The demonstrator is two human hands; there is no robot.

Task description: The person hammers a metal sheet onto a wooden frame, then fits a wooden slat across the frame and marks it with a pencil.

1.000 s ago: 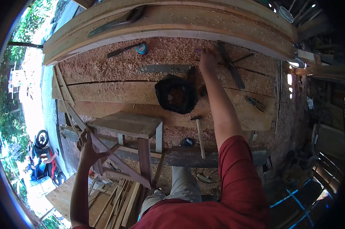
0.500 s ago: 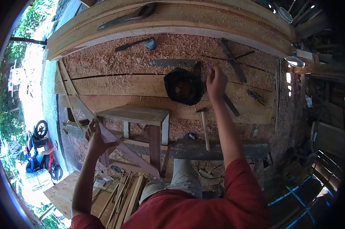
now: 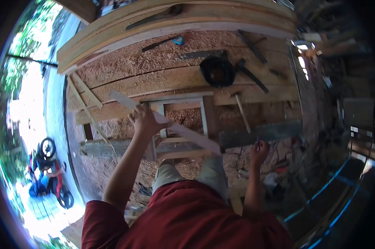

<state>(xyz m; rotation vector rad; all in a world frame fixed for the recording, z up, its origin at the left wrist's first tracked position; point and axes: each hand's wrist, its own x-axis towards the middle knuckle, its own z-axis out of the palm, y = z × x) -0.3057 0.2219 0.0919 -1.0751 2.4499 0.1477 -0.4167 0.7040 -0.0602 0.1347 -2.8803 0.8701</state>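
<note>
My left hand (image 3: 145, 121) is wrapped round a thin flat wooden board (image 3: 183, 133), which slants from upper left to lower right across a small wooden frame (image 3: 209, 112). My right hand (image 3: 259, 151) is off to the right, near the bench's front edge, with its fingers pressed together; what they hold, if anything, is too small to make out. Just above it lies a hammer (image 3: 243, 113) with a pale handle. A black bag-like container (image 3: 217, 71) rests on the bench beyond the frame.
Thick beams (image 3: 112, 45) run along the far side, bearing a handsaw (image 3: 154, 16). A blue tape measure (image 3: 178, 40), a metal square (image 3: 202, 54) and dark tools lie among shavings. Thin strips (image 3: 88, 110) lean at the left. A person (image 3: 40, 184) is by a motorcycle (image 3: 64, 195) outside.
My right hand has come back from beside the black container to the bench's front edge. My left hand, the board and the frame appear farther right, and the view has shifted.
</note>
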